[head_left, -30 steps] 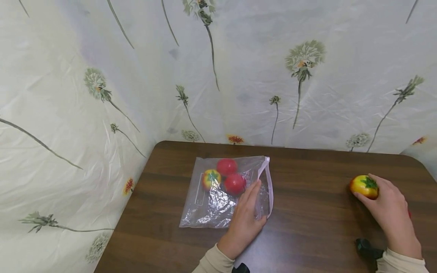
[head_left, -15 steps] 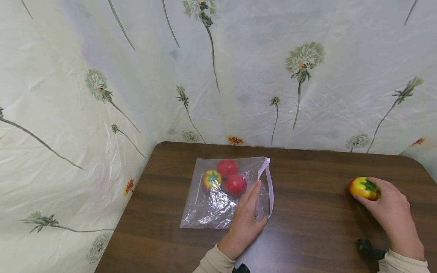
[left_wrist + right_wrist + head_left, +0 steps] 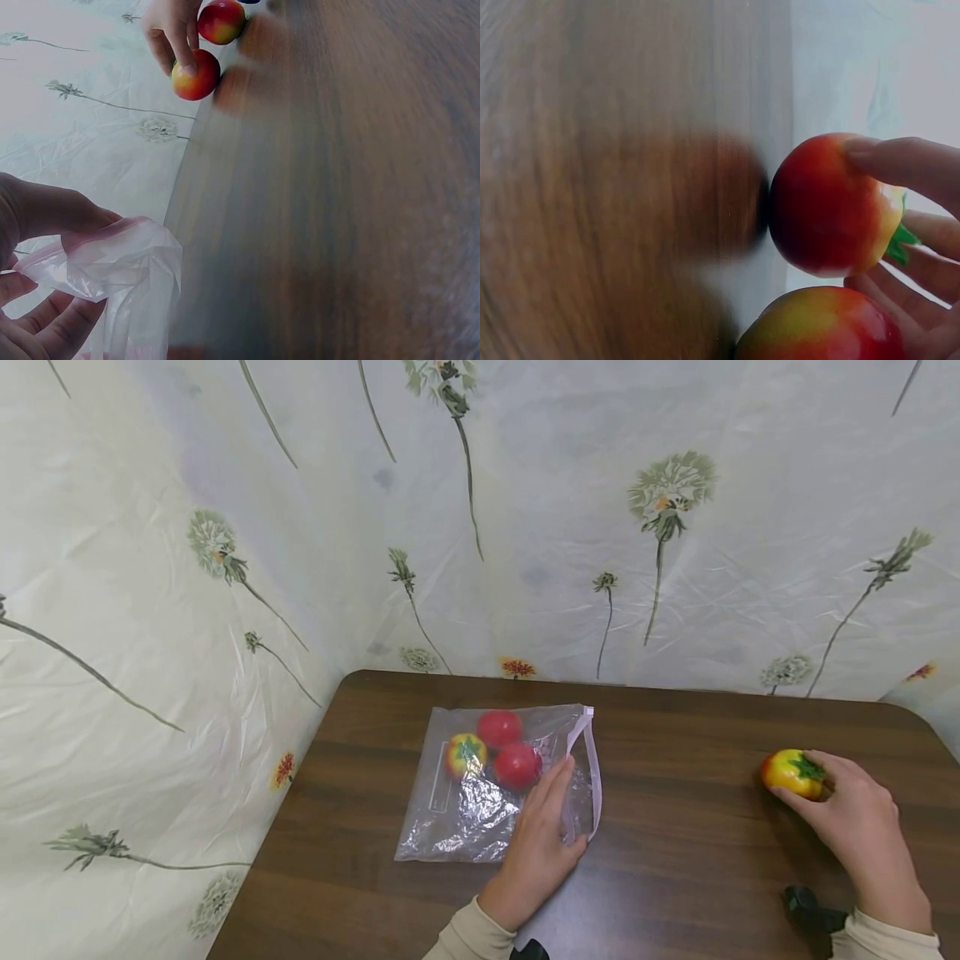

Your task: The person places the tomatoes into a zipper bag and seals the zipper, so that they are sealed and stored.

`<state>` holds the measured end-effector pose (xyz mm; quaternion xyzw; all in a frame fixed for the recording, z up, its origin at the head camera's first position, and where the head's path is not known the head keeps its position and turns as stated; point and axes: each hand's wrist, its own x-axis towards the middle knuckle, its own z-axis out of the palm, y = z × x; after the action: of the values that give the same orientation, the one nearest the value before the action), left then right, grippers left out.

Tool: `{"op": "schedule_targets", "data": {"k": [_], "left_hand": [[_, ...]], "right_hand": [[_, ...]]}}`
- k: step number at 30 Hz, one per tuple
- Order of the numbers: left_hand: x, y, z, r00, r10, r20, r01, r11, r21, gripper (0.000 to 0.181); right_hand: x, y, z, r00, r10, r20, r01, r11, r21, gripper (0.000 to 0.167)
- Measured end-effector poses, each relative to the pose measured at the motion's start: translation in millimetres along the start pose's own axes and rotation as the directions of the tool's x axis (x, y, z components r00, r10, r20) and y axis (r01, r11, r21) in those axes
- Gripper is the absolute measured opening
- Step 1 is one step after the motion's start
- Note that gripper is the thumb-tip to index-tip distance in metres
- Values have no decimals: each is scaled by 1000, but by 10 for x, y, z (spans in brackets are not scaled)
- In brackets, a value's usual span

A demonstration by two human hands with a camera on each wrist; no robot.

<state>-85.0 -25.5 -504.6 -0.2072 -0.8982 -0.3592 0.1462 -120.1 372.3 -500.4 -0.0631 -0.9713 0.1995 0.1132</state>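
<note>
While a clear bag (image 3: 427, 831) lies on the table (image 3: 675, 843) with a red-yellow fruit (image 3: 466, 756) and two red fruits (image 3: 517, 765) inside, your left hand (image 3: 534, 847) pinches its right edge; well right of the bag, a second red-yellow fruit (image 3: 793, 774) sits gripped by your right hand (image 3: 861, 831), another fruit (image 3: 821, 330) farther from the bag

In the head view the left hand (image 3: 534, 847) covers part of the plastic bag (image 3: 442, 827), whose printing (image 3: 440, 777) is too small to read; the right hand (image 3: 862, 827) overlaps the gripped fruit (image 3: 791, 774) and hides a second fruit (image 3: 821, 330), cut off below in the right wrist view. The left wrist view blurs the worktop (image 3: 360, 210).
</note>
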Motion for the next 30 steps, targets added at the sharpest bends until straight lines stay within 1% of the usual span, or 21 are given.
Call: {"op": "schedule_targets", "data": {"k": [7,12,20,26,30], "left_hand": [[-1,-1,-12,1000,-5,2,5,1000,-3,107],[3,-2,-3,1000,11,-9,-11,1000,9,109],[1,-4,-4,1000,3,-5,-3,1000,3,110],[2,-8,-1,1000,5,-7,-5,1000,7,110],[5,-11,1,1000,8,-10,-8,1000,10,110]], "right_hand": [[0,-11,18,1000,-13,-13,14,1000,5,71],[-1,-38,24,1000,-4,-10,4,1000,2,73],[1,-103,39,1000,-12,-1,12,999,35,75],[5,-125,47,999,-44,6,43,994,105,74],[12,-150,62,999,-51,12,48,980,192,73]]}}
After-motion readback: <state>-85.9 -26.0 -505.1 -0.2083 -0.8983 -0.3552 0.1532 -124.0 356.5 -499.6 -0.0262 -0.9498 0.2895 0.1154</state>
